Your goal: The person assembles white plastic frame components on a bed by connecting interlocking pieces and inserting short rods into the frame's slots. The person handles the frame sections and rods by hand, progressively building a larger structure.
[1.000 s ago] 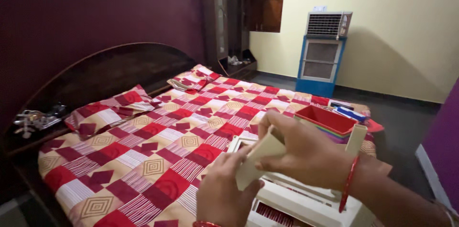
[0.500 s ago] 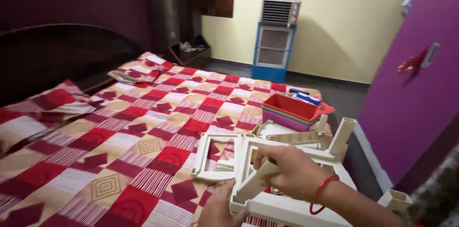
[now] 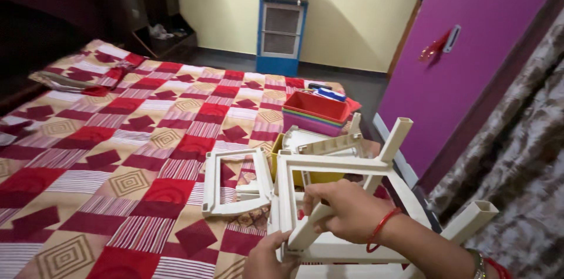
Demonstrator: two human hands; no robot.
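Two hands, right hand (image 3: 343, 211) fingers curled around cream frame (image 3: 329, 164)

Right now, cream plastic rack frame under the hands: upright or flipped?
Flipped. The cream plastic rack frame lies on the checked bedspread with legs pointing upward; right hand grips one leg, left hand steadies its edge.

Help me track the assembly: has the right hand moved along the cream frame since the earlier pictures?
Cannot tell: the camera swung. The right hand grips a cream leg on the cream frame, as before.
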